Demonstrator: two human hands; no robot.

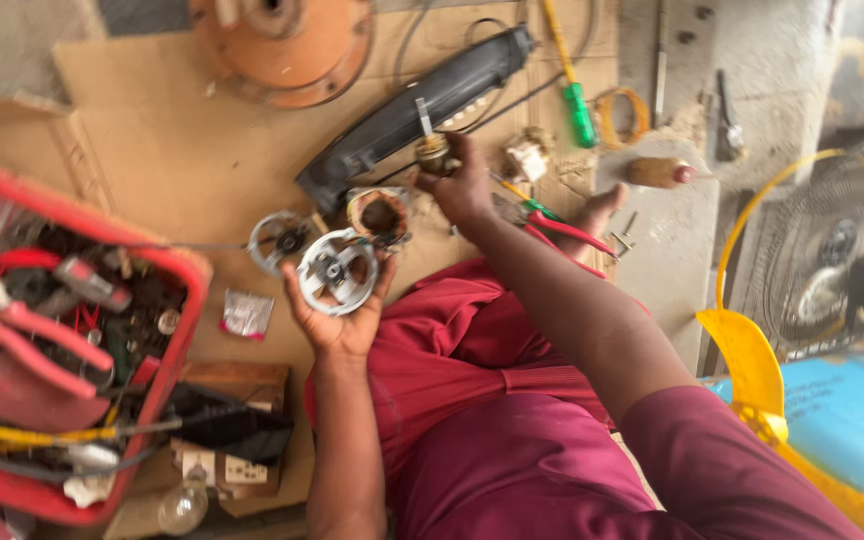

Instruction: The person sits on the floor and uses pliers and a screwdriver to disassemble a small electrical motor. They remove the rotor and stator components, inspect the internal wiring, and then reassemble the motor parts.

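motor end cover (337,272): shiny bare metal | tool crate (180,330): glossy red plastic | floor sheet (162,150): matt brown cardboard | trousers (472,370): maroon cloth

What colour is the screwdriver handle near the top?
Green handle, yellow shaft, on the screwdriver; head view.
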